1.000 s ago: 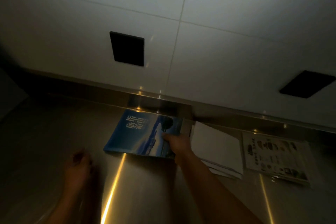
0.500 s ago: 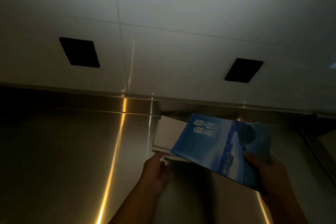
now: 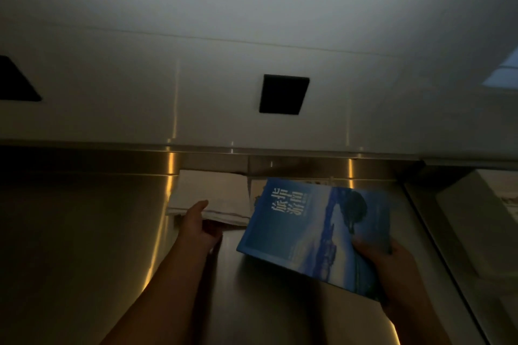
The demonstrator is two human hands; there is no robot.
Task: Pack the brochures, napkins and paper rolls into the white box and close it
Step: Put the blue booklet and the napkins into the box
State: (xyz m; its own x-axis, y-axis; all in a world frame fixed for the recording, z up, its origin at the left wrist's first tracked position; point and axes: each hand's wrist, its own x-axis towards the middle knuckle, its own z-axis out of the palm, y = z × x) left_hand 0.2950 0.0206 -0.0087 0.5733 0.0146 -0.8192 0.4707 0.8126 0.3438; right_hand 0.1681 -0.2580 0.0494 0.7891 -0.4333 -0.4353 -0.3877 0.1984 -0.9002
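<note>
My right hand (image 3: 392, 269) grips a blue brochure (image 3: 316, 230) with white characters by its near right corner and holds it tilted above the steel counter (image 3: 84, 232). My left hand (image 3: 196, 227) is at the front edge of a white paper stack (image 3: 213, 190) that lies against the back ledge. Its thumb lies on top and its fingers curl under the edge. A printed leaflet (image 3: 256, 190) peeks out behind the blue brochure, mostly hidden. The light is dim.
A white wall rises behind the counter, with a black square plate (image 3: 283, 94) in the middle and another (image 3: 15, 80) at the left edge. At the far right a pale box-like shape (image 3: 476, 218) sits beyond a counter seam.
My right hand lifted the blue brochure off the counter and carried it right. My left hand came up from the near counter to the white stack. The view swung right.
</note>
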